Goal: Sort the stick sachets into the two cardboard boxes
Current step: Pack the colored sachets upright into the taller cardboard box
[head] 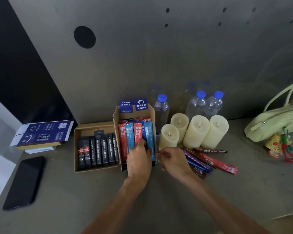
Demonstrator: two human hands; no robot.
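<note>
Left hand [139,157] pinches a blue foil stick sachet [149,137] into the tall brown cardboard box [115,119] toward the desk's back edge, apparently tightening the row; right hand [173,160] at the box's right wall, grip cannot be told.

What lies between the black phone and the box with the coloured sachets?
The low cardboard box of black sachets lies there, beside the taller box; the head view shows it.

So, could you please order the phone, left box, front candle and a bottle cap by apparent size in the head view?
1. The left box and phone look alike; phone is nearer, so unranked.
2. Then front candle.
3. Smallest: bottle cap.
</note>
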